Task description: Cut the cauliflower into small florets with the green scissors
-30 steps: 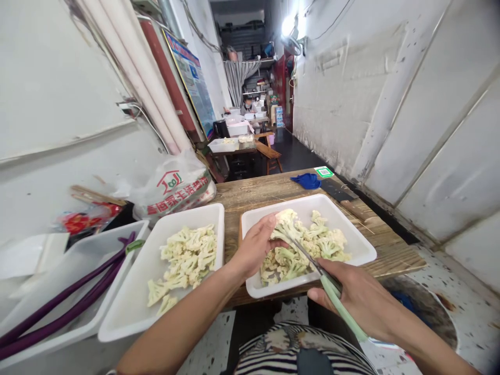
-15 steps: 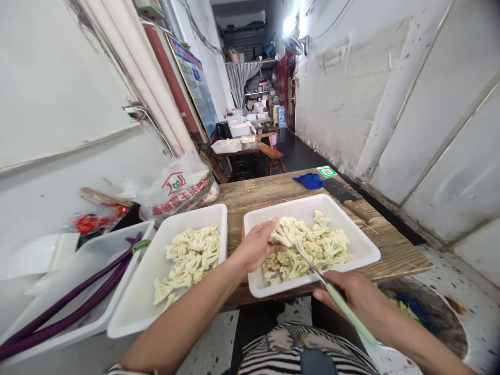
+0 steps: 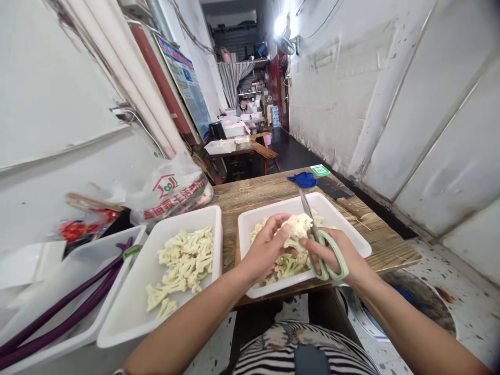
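My left hand [image 3: 269,249] is closed on a cauliflower piece [image 3: 299,227], held above the right white tray [image 3: 246,224]. Green-handled scissors [image 3: 334,255] sit in my right hand [image 3: 344,250], fingers through the loops. Their blades point up and away, right beside the cauliflower piece; whether they touch it I cannot tell. More cauliflower florets [image 3: 291,264] lie in the tray under my hands, partly hidden by them. Left of it, a second white tray [image 3: 130,297] holds a heap of cut florets [image 3: 187,258].
Long purple eggplants [image 3: 78,297] lie in a white bin [image 3: 97,312] at far left. Behind the trays stands a plastic bag [image 3: 167,190]. A cleaver [image 3: 344,200] and a blue cloth-like item [image 3: 303,179] rest on the wooden table [image 3: 234,197]. A person [image 3: 244,107] sits far back.
The scissors have swung from lying low across the tray to pointing upward. My right hand has moved up and inward, close to the left hand, which has shifted slightly right with the cauliflower.
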`<state>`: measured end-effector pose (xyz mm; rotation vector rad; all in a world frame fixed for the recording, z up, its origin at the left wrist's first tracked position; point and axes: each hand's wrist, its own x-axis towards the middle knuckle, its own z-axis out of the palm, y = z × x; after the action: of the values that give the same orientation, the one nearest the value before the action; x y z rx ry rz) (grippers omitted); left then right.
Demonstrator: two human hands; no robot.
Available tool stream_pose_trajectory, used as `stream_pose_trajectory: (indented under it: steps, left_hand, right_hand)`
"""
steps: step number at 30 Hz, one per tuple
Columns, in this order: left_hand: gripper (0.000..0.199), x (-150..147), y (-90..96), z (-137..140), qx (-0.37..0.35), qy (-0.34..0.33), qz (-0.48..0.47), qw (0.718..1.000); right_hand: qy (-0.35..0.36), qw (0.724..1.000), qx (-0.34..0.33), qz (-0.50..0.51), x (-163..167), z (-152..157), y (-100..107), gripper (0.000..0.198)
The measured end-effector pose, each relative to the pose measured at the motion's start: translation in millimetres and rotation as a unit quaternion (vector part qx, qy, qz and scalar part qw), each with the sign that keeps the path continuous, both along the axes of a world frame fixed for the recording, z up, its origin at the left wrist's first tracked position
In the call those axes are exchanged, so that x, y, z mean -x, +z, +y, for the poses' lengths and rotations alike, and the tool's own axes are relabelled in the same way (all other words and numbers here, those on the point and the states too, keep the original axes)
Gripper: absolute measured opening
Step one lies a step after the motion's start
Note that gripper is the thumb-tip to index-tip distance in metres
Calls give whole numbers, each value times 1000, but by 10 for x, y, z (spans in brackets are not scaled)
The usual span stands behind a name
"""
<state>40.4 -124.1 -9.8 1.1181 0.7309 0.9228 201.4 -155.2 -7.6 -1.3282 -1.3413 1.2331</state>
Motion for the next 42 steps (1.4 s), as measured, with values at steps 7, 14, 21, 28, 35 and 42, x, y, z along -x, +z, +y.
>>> stream_pose_trajectory:
  steps: [7, 14, 21, 28, 35, 42]
  left_hand:
    - [62, -50, -88, 58, -127, 66, 89, 986]
    - [58, -148, -47, 55, -145, 129, 143, 970]
    - [59, -184, -86, 56, -196, 194, 179, 944]
    - [62, 109, -35, 190, -228, 235, 278, 903]
    - [62, 273, -366, 342, -266, 41, 429, 862]
    - [65, 217, -105, 193, -202, 89, 305, 926]
  right_hand:
    - [-29, 999, -38, -4, -13, 36, -10, 30]
    - [-53, 997, -53, 0, -11, 75, 2, 34]
    - [-49, 997, -21, 57, 28, 135, -97, 36]
    - [-62, 992, -6, 106, -310, 159, 5, 39]
    - [20, 987, 75, 143, -552, 249, 19, 34]
    - [20, 993, 68, 91, -211, 180, -111, 43]
